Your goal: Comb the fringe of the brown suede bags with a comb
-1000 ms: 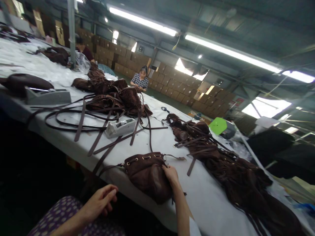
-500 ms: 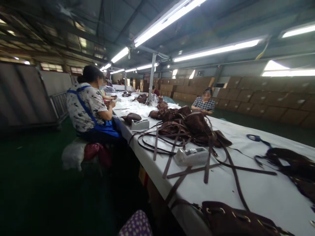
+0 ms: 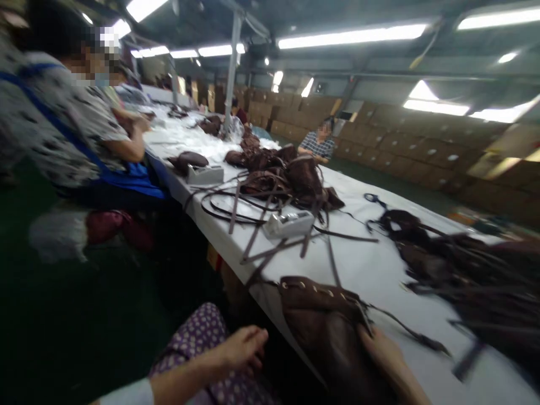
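Note:
A dark brown drawstring bag [image 3: 320,320] with metal eyelets along its rim lies at the table's near edge. At the bag's right side is my right hand [image 3: 382,346], closed on it near the rim, with its fingers partly hidden. My left hand [image 3: 247,349] hovers over my patterned lap, left of the bag and apart from it. Its fingers are curled in and nothing shows between them. A thin cord with a dark end [image 3: 430,340] trails from the bag to the right across the white table [image 3: 371,270].
Two tape dispensers [image 3: 289,224] stand ahead, beside a heap of brown bags and straps [image 3: 291,174]. More dark bags [image 3: 455,264] lie on the right. A co-worker in a blue apron [image 3: 88,124] sits at left; another person [image 3: 316,143] is across the table. A post [image 3: 233,73] rises farther back.
The view has tilted down and swung right. Both my hands have come into view, the right one now on the bag. More of the bag and of the dark bags at right shows.

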Demonstrator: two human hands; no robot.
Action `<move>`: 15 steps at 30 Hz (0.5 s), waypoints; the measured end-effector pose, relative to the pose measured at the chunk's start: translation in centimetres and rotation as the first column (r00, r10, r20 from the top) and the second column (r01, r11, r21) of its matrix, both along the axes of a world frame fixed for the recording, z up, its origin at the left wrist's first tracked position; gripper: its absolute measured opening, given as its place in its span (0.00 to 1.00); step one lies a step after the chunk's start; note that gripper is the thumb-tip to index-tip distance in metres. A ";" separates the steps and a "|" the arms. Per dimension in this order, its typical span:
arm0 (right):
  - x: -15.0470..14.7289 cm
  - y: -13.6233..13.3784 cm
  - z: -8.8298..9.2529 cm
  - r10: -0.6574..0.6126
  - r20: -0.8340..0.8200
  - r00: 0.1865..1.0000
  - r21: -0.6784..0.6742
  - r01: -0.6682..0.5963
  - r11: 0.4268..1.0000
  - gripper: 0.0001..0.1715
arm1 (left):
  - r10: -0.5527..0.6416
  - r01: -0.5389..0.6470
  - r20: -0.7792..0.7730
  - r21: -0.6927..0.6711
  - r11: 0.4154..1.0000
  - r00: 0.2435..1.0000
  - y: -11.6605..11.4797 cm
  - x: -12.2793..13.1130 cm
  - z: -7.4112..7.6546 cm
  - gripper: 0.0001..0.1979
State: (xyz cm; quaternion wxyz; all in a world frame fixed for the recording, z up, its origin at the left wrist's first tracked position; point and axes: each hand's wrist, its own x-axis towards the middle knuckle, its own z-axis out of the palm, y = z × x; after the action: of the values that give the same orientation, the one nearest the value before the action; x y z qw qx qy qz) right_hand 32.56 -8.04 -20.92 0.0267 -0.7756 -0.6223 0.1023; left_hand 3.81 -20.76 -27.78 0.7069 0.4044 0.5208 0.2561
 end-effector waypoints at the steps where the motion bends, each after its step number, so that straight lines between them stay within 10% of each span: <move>1: 1.5 -1.4 0.1 -0.033 0.008 0.999 -0.049 0.033 0.998 0.23 | 0.027 -0.026 0.029 -0.008 1.000 0.999 0.3 0.5 0.5 0.35; 7: 4.4 -3.9 -0.3 -0.128 -0.008 0.992 -0.170 0.125 0.977 0.27 | -0.035 0.041 0.118 -0.046 0.998 0.992 1.0 2.1 1.5 0.38; 15: 2.5 -2.3 1.2 -0.070 0.046 0.996 -0.194 0.077 0.978 0.19 | -0.299 0.332 -0.161 0.252 0.909 0.941 -0.5 1.5 -2.9 0.21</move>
State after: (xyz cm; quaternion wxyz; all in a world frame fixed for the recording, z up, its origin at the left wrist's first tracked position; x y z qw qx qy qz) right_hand 35.01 -10.33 -19.70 -0.0580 -0.7989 -0.5805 0.1465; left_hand 5.32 -21.27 -30.70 0.6436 0.5922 0.4487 0.1837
